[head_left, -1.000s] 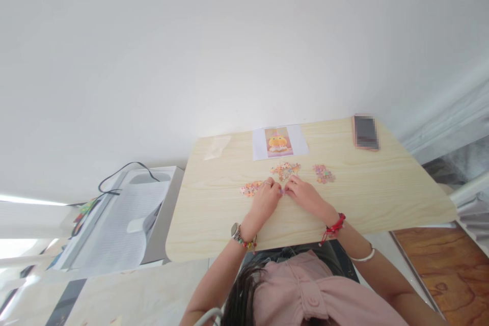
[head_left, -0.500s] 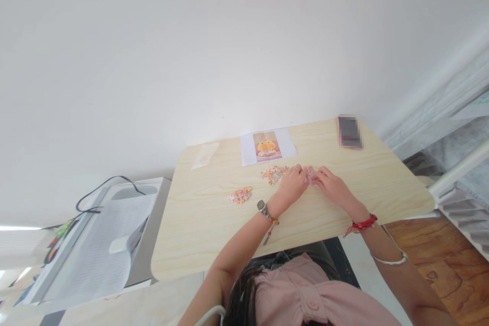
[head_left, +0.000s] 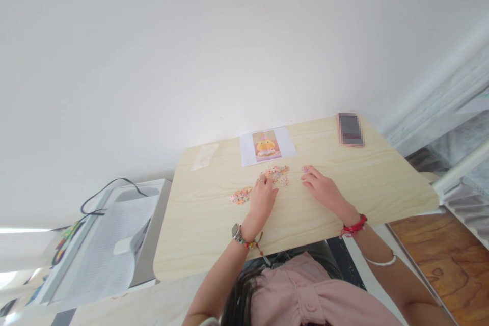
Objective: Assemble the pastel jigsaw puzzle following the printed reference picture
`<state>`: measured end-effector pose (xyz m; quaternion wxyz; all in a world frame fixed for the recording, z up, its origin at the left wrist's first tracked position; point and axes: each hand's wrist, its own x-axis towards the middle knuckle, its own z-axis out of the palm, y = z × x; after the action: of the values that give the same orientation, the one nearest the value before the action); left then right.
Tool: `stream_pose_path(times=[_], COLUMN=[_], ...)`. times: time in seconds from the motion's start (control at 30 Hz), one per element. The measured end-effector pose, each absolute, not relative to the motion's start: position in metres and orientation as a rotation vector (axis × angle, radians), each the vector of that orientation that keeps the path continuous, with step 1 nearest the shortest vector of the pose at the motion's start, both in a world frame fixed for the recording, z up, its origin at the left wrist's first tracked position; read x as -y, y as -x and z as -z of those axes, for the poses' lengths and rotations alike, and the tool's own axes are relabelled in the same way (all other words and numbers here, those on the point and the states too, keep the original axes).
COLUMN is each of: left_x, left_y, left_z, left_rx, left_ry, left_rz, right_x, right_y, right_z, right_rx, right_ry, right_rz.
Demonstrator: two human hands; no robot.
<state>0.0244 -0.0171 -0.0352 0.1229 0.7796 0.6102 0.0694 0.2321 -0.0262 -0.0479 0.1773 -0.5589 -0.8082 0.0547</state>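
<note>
Both hands rest loosely open on the desk (head_left: 214, 244): left hand (head_left: 263, 197) touching the middle puzzle cluster (head_left: 278, 173), right hand (head_left: 320, 188) beside loose pieces (head_left: 306, 168). Light fingertip pressure would suit seating pieces.

Pale wood-grain table (head_left: 214, 229); white sheet (head_left: 268, 145) with yellow-and-pink print; beside the sheet, pink, orange multicoloured puzzle pieces (head_left: 278, 173); red bracelet (head_left: 354, 226).

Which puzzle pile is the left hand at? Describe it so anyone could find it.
On the wooden table, find the printed picture at the far edge. The pile lies just in front of it, at the left hand. It is the middle and biggest of three.
</note>
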Motion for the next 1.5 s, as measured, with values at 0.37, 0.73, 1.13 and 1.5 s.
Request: stream_pose_path(times=[0.37, 0.73, 1.13, 1.5], left_x=[0.019, 0.017, 0.033, 0.055], left_y=[-0.051, -0.051, 0.003, 0.091], left_z=[0.035, 0.042, 0.026, 0.056], left_rx=[-1.776, -1.745, -1.769, -1.986], left_ry=[-2.261, -2.261, -2.285, -1.985], left_rz=[-0.146, -0.139, -0.403, -0.652], right_x=[-0.003, -0.004, 0.008, 0.007], right_y=[-0.193, -0.2, -0.171, -0.128], right_z=[0.048, 0.059, 0.043, 0.04], right_rx=[2.468, 2.491, 2.465, 2.439], right_ry=[1.634, 1.592, 1.212, 1.213], right_rz=[-0.284, -0.32, -0.462, -0.496])
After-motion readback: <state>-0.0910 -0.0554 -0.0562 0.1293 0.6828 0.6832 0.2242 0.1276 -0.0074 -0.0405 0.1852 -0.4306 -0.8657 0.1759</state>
